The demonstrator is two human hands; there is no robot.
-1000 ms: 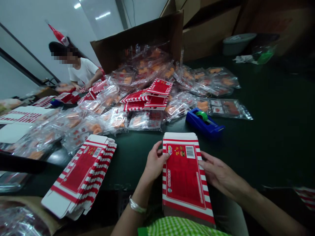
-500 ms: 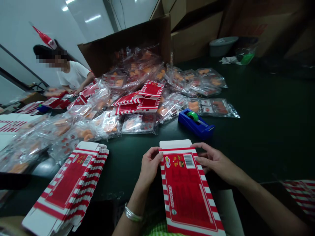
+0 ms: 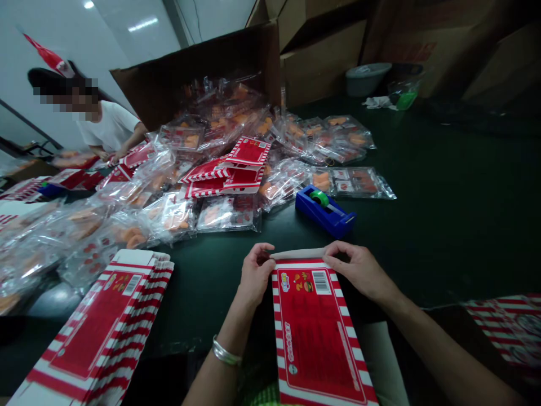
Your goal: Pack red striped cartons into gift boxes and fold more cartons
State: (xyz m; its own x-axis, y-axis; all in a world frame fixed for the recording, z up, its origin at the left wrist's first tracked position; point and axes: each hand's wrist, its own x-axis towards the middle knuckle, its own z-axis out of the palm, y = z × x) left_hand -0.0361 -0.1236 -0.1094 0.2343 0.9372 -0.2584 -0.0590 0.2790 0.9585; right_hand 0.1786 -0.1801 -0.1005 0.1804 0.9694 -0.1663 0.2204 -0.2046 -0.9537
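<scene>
Carton blank (image 3: 315, 332): thin printed paperboard, light, stiff, foldable at creases. Left hand (image 3: 256, 273) and right hand (image 3: 355, 269) nearly closed, pinching curled top flap (image 3: 298, 254) at both ends; flap ends gave best hold.

one head-worn view looks forward and down, close over the left hand (image 3: 256, 276) and right hand (image 3: 359, 268).

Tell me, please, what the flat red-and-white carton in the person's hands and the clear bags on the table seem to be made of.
The flat carton looks like thin printed paperboard, apparently glossy on the red face; its folded top flap shows a plain, pale, matt side and bends along a clean crease. The clear bags look like shiny plastic film, judging by their crinkles and bright glare.
</scene>
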